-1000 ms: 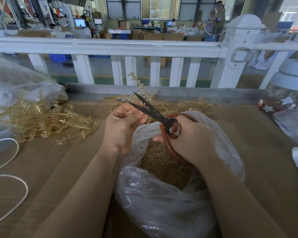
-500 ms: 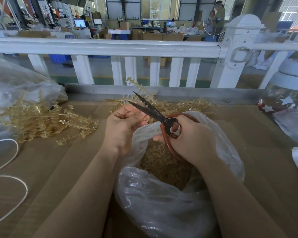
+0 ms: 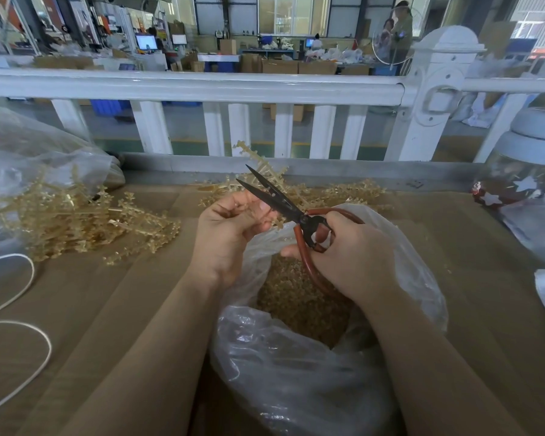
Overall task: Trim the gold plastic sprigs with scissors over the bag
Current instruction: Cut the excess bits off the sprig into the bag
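While the heap of untrimmed sprigs (image 3: 76,221) waits on the worktop (image 3: 123,309) to my left, my left hand (image 3: 230,234) pinches one gold sprig (image 3: 261,171) in curled fingers (image 3: 252,199) just beside the parted blades of the scissors (image 3: 274,199). My fingertips could get nipped if I close carelessly. My right hand (image 3: 350,256) grips the red handles above the bag (image 3: 296,372); offcuts may fly past its rim.
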